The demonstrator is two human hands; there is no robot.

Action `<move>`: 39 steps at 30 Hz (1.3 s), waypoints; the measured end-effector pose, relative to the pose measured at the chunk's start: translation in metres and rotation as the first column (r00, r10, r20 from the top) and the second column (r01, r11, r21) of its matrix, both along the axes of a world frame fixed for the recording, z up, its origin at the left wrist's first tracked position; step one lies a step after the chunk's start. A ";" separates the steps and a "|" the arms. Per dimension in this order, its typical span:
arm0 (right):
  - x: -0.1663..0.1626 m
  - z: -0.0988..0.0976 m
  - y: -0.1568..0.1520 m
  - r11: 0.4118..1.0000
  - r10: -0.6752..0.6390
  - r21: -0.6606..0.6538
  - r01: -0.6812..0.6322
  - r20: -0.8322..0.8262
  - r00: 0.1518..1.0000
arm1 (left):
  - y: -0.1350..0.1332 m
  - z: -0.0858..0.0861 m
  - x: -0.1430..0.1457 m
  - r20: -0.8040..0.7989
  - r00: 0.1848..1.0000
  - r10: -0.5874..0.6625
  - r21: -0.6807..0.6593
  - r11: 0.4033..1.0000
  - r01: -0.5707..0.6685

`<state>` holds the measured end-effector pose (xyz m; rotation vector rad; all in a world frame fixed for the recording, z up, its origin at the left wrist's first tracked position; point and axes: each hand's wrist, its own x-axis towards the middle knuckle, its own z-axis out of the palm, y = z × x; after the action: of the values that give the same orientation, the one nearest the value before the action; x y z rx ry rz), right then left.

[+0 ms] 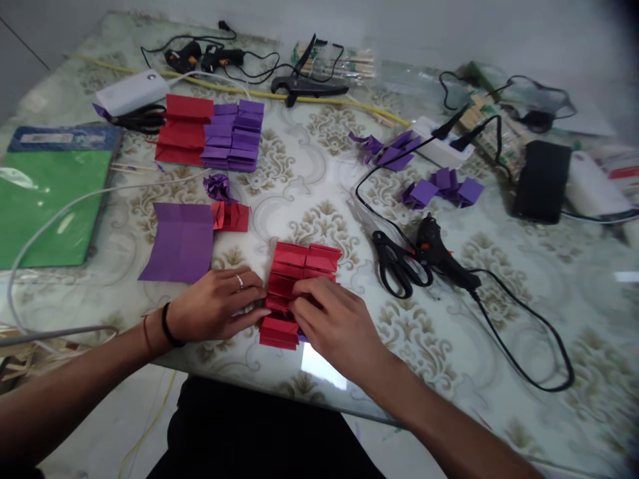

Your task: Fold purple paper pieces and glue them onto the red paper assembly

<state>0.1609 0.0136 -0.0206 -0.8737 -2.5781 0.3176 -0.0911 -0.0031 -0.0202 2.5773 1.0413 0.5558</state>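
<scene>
Near the front edge of the table lies a red folded paper piece (284,283), pleated into raised box-like rows, with a bit of purple showing under its lower right. My left hand (219,303), with a ring and a black band, grips its left edge between thumb and fingers. On top, my right hand (334,319) pinches a fold near the middle; its fingertips are partly hidden. Left of them are a creased purple paper sheet (180,243), a small red folded piece (232,217) and a crumpled purple paper (217,187).
Right of my hands lie black scissors (399,266) and a glue gun (444,256) with its looping cord. A red-and-purple folded panel (210,133), a white power bank (130,92) and a green paper pack (54,199) sit left. Purple folded pieces (444,188) lie near a power strip (442,143).
</scene>
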 end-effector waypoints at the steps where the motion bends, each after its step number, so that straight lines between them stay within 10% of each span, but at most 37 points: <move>1: 0.000 0.000 0.001 1.000 0.010 0.008 -0.010 0.010 1.000 | -0.002 0.000 0.000 -0.003 0.999 0.032 -0.014 0.999 -0.032; 39: 0.006 -0.004 -0.002 0.998 -0.036 -0.046 0.030 -0.151 0.988 | 0.021 0.014 0.016 -0.032 0.998 0.054 -0.204 0.977 -0.060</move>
<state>0.1666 0.0117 -0.0243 -0.8715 -2.4221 0.4156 -0.0754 0.0178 -0.0062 2.3880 1.1217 0.4054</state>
